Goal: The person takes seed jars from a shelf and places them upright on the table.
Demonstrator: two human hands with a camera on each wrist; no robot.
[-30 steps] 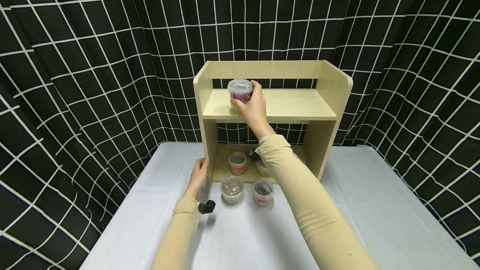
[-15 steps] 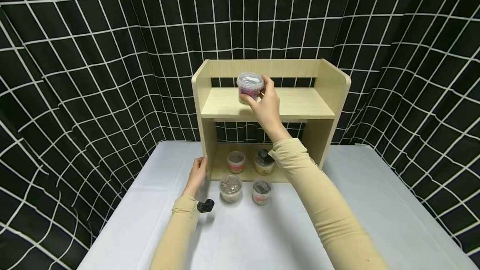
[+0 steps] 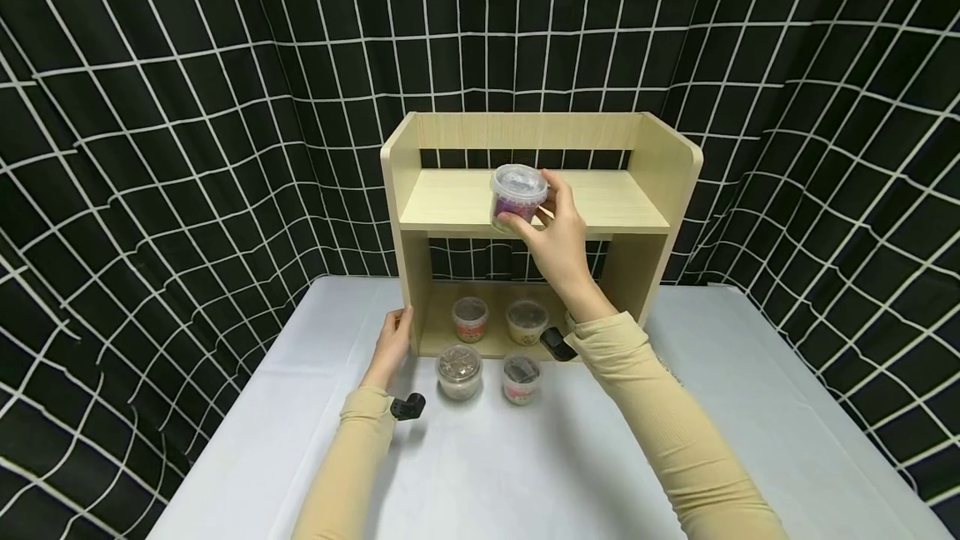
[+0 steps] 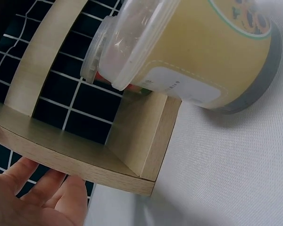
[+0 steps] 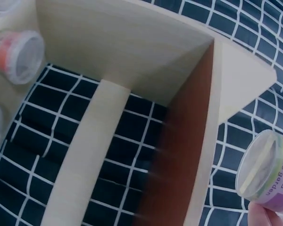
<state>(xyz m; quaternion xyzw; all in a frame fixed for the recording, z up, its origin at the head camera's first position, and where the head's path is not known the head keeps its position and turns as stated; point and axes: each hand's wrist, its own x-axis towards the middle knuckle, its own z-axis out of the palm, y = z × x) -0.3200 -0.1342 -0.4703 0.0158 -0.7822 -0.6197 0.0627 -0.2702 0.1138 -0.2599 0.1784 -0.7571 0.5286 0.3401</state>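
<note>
My right hand grips a small lidded plastic tub with a purple label, thumb in front and fingers round its far side. In the head view the tub overlaps the front edge of the wooden shelf unit's upper board. The right wrist view shows the tub at its right edge, with a fingertip below it. Low on the unit's left side panel rests my left hand. In the left wrist view its fingers lie along the panel's outer face, and skin shows at the panel's other side.
Two lidded tubs, one with a red label and one yellowish, stand on the unit's bottom board. In front of it on the white table stand a wider tub and a smaller one. Black gridded cloth hangs around.
My right hand has carried the purple-labelled tub rightward, and lately a little lower, along the upper board's front. The left hand stays at the side panel.
</note>
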